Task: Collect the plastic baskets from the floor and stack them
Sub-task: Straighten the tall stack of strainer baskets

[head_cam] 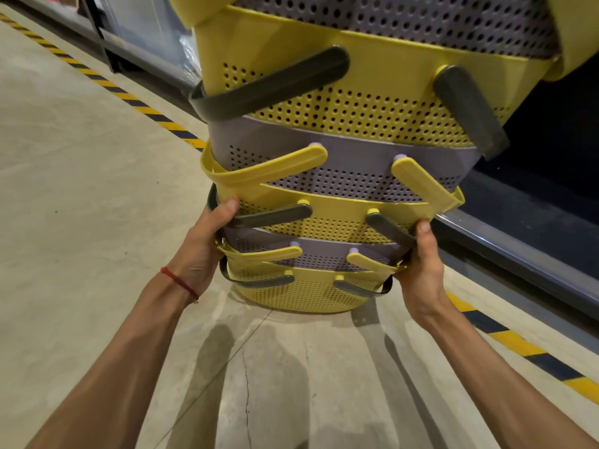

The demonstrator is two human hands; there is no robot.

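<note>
Tall nested stack of yellow and grey baskets (340, 202) standing on the concrete floor (81, 189), clasped low on both sides by the left hand (202, 251) and right hand (421, 267); no loose baskets visible, so collection appears largely complete.

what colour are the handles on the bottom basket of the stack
Dark grey, on a yellow perforated bottom basket; its handles hang down the front. Clearest in the head view.

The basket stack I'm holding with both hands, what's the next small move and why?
Probably straighten the basket stack before letting go: it looks tilted, and the left hand and right hand grip only its lower baskets, near the floor.
</note>
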